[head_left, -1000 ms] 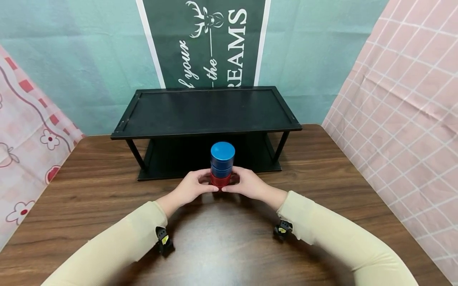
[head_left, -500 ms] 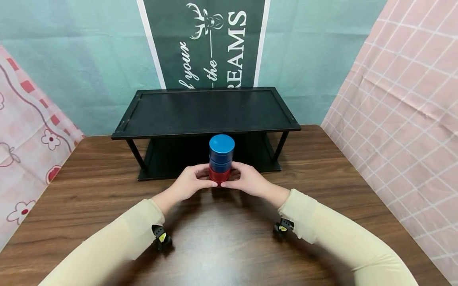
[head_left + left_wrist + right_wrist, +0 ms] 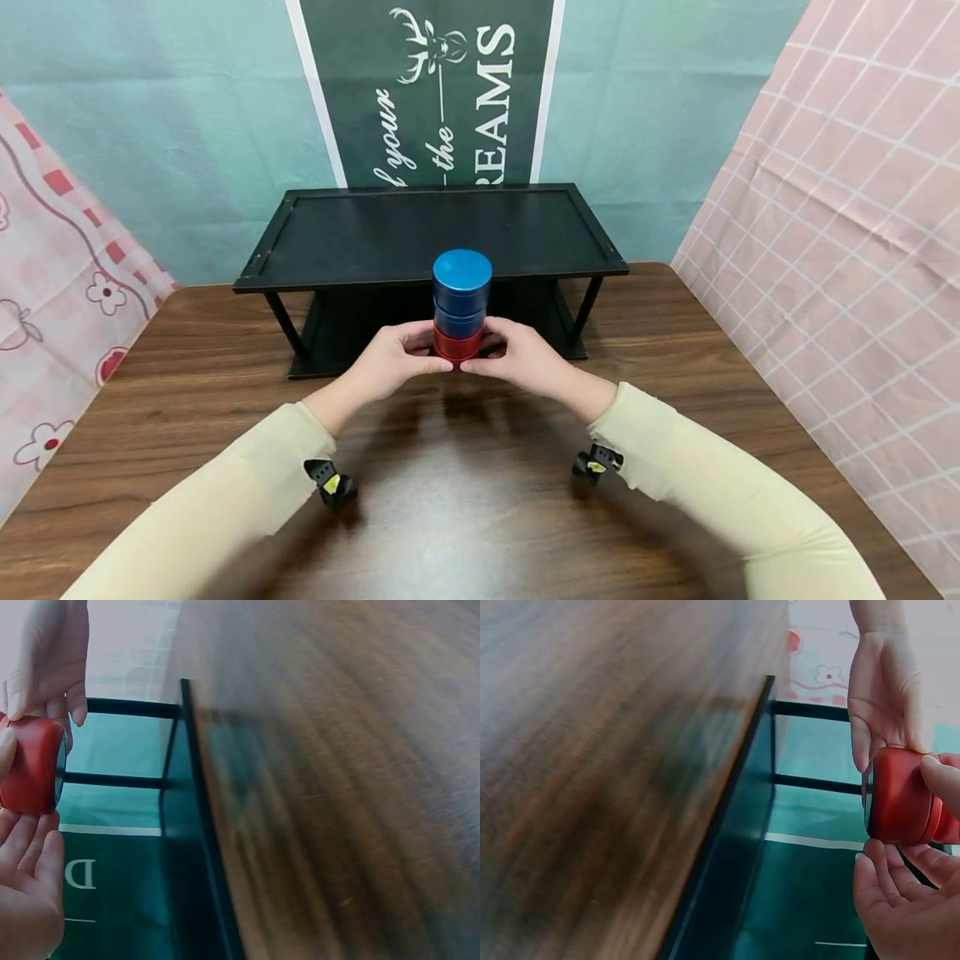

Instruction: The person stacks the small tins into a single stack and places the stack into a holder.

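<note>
A glossy blue cylindrical tin [image 3: 461,287] stands upright on a red tin [image 3: 457,343]. From the left, my left hand [image 3: 382,358] grips the red one, thumb in front and fingers behind. My right hand [image 3: 536,360] holds the same tin from the right, and both thumb tips nearly meet at its front. The two wrist views show the red tin [image 3: 31,761] raised off the table, its dark underside exposed. Right behind the stack is a black two-tier rack [image 3: 345,242], whose front edge the blue tin overlaps in the head view.
The rack's lower shelf [image 3: 345,354] rests on the brown wooden table [image 3: 180,400]. A green cloth with lettering [image 3: 637,125] hangs behind it. Pink-patterned cloth [image 3: 847,275] borders the right, and flowered cloth [image 3: 82,333] the left.
Both hands have lifted the stacked tins, which now appear higher and larger in the head view. The blue top has risen from below the rack's upper shelf edge to overlap it.
</note>
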A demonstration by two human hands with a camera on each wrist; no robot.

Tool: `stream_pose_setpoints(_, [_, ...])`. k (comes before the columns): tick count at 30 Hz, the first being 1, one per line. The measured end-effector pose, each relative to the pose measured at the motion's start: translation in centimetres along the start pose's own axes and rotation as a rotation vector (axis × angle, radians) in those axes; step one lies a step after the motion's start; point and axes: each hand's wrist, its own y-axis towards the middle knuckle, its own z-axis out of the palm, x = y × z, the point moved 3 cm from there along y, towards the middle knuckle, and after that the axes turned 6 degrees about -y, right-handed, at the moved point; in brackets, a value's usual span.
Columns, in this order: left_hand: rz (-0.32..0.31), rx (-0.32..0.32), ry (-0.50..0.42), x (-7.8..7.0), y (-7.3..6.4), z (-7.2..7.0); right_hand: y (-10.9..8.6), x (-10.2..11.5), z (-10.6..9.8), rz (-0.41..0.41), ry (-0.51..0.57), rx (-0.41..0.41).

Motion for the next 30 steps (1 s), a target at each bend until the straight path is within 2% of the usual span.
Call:
stream_pose_setpoints(16, [0.002,-0.009,0.062,-3.9,1.5,-1.4,1.3,2.4,-2.9,-0.017,0.014,-0.066])
stream_pose_setpoints(23, [-0.011,0.004,0.039,-5.4,2.2,-2.0,1.8,2.8,-4.0,-0.022,0.018,-0.101])
stream_pose_setpoints(30, [-0.019,0.011,0.06,-6.6,2.7,-2.5,2.4,3.6,-5.0,-0.035,0.013,-0.114])
